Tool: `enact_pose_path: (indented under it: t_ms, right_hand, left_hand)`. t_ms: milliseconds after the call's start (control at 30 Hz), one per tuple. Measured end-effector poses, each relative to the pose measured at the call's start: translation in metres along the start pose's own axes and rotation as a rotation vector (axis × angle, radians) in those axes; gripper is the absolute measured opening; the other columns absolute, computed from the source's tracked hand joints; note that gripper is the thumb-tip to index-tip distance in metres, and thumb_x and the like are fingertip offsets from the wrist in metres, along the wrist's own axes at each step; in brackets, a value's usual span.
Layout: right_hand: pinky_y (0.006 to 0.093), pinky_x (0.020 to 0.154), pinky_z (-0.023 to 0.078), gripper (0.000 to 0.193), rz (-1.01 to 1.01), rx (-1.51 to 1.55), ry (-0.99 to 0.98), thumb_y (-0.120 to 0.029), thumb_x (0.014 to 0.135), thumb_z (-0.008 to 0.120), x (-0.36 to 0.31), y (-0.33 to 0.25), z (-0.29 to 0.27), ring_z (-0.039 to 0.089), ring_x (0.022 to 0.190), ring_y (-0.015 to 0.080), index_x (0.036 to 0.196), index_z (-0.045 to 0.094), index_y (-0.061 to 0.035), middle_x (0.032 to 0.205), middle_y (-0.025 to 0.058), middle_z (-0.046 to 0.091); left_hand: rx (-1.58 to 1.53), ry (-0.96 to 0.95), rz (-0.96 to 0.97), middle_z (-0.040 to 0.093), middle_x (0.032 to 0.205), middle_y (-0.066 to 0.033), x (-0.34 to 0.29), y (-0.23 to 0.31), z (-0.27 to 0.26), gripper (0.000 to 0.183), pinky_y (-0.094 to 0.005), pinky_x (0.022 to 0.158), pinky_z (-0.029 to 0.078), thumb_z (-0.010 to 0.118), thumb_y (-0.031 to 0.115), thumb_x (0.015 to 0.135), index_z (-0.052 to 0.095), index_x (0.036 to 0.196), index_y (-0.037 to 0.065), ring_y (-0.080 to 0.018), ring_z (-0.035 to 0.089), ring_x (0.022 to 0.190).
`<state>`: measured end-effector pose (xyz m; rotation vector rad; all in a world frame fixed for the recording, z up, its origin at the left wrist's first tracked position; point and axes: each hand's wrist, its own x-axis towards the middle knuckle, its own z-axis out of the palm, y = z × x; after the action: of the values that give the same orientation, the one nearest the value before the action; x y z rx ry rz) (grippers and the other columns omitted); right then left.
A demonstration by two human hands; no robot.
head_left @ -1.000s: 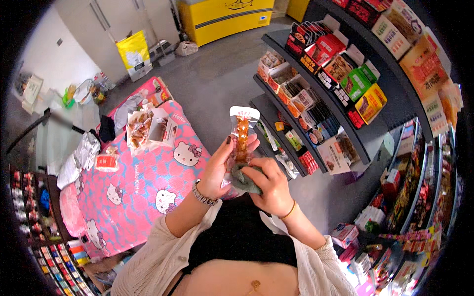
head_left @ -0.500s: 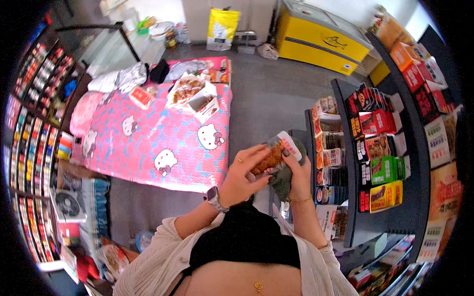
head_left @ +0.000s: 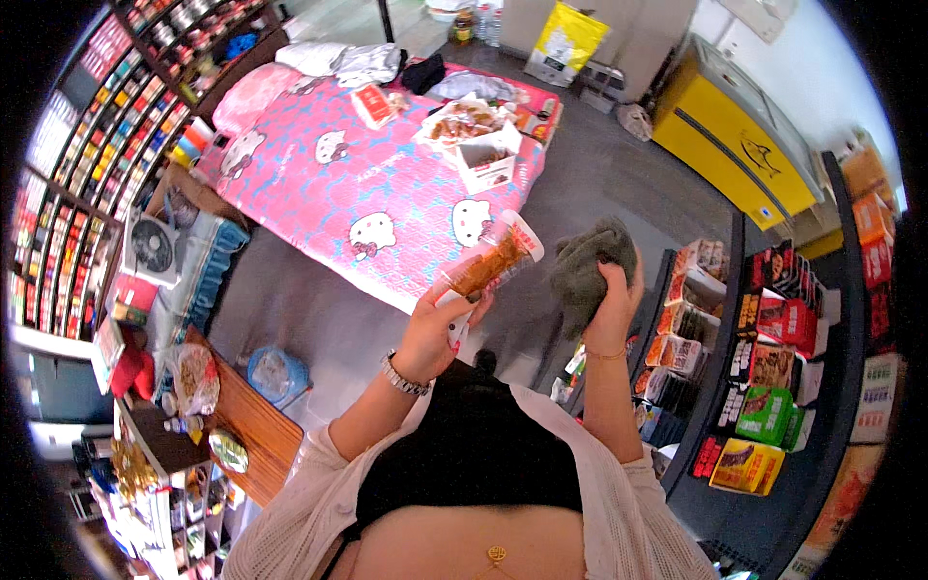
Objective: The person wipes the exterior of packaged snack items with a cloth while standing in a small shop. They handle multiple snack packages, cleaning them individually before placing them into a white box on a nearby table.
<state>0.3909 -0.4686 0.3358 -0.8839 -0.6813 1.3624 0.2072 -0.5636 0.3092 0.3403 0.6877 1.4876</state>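
A clear plastic food packet with brown contents and a white-and-red end is gripped in my left hand, tilted up to the right. My left fingers wrap round its lower end. In my right hand hangs a crumpled dark green cloth, pinched under the thumb. The two hands are apart, with the cloth to the right of the packet and not touching it. Beyond them, on the pink bed cover, lie a white open box and a heap of brown packets.
To my right stands a dark shelf with boxes of packaged snacks. A yellow chest freezer and a yellow bag stand at the back. On the left are a blue bin, a wooden table and tall racks.
My hands have separated: the cloth has come away from the packet to the right, and the left hand holds the packet alone. The whole view has swung round toward the left.
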Motion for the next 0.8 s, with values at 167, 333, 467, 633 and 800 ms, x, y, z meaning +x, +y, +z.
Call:
enact_pose_path:
  t_ms: [167,333,467,633,800]
  right_hand:
    - [0.0445,0.096,0.037,0.045,-0.846,-1.09,-0.707,-0.005,0.066,0.061,-0.012,0.026,0.044,0.046,0.109,0.036,0.11,0.058,-0.0065,0.116,0.0138,0.051]
    - [0.0457,0.089,0.041,0.041,-0.863,-0.917,-1.138,-0.006,0.067,0.058,-0.055,0.041,0.055,0.048,0.103,0.0358,0.108,0.058,-0.0063,0.112,0.0133,0.051]
    - [0.0455,0.087,0.041,0.04,-0.912,-0.929,-1.028,-0.005,0.068,0.057,-0.022,0.038,0.056,0.049,0.1,0.037,0.107,0.058,-0.0053,0.111,0.0142,0.052]
    - [0.0446,0.086,0.041,0.039,-0.964,-0.987,-0.834,-0.004,0.068,0.056,0.007,0.041,0.056,0.049,0.1,0.0373,0.107,0.058,-0.0039,0.111,0.0153,0.052]
    - [0.0456,0.087,0.042,0.039,-0.897,-0.836,-1.242,-0.004,0.065,0.059,-0.034,0.036,0.069,0.052,0.097,0.0353,0.104,0.06,-0.0045,0.108,0.0127,0.053]
  left_hand:
    - [0.0,0.055,0.101,0.052,0.122,-0.0137,-0.017,0.005,0.002,0.071,-0.0298,0.088,0.044,0.046,-0.015,0.067,0.039,0.136,0.0,-0.0195,0.056,0.1]
    - [-0.114,-0.005,0.131,0.05,0.127,-0.0133,-0.023,0.009,-0.015,0.076,-0.0343,0.099,0.042,0.042,-0.016,0.066,0.033,0.139,0.001,-0.0216,0.049,0.118]
    - [0.019,0.072,0.157,0.046,0.131,-0.0149,-0.027,0.007,-0.012,0.08,-0.0305,0.093,0.044,0.04,-0.015,0.06,0.034,0.138,0.001,-0.0212,0.048,0.12]
    - [0.048,0.038,0.208,0.047,0.132,-0.012,-0.022,0.004,-0.004,0.083,-0.0244,0.093,0.041,0.041,-0.015,0.057,0.035,0.138,0.002,-0.0185,0.045,0.122]
    - [-0.01,0.095,0.313,0.049,0.129,-0.0096,-0.019,-0.002,-0.013,0.076,-0.0273,0.094,0.042,0.036,-0.016,0.067,0.034,0.14,0.005,-0.0189,0.048,0.119]
